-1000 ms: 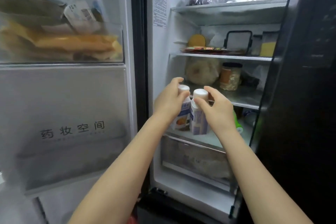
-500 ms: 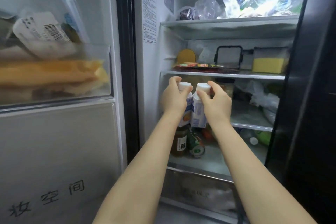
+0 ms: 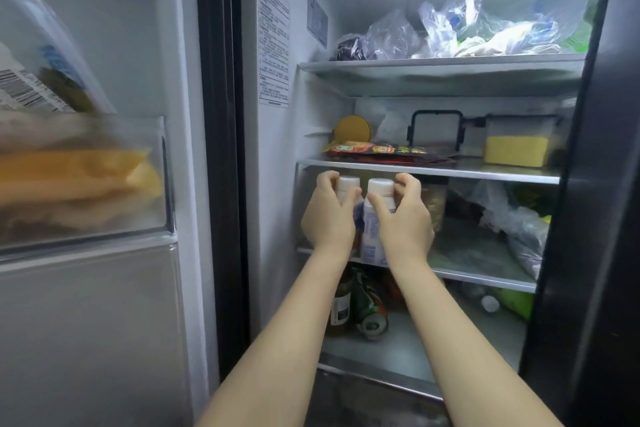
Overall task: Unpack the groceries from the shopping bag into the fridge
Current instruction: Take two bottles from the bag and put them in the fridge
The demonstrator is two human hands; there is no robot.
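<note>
My left hand (image 3: 327, 218) grips one white-capped carton (image 3: 348, 189); my right hand (image 3: 407, 225) grips the other carton (image 3: 375, 218). I hold both side by side at the front of the fridge's third shelf (image 3: 485, 276), touching each other.

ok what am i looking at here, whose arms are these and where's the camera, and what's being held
There is no machine here. The single picture comes from a camera worn on a person's head, looking forward and down, so the two bare arms are that person's own. They stand at an open fridge. The left hand grips one small white-capped bottle, and the right hand grips a second bottle right beside it, at the front of the third shelf down. The shelf above carries a red packet and a yellow box; the top shelf holds plastic bags. The open door on the left holds blurred packets.
</note>
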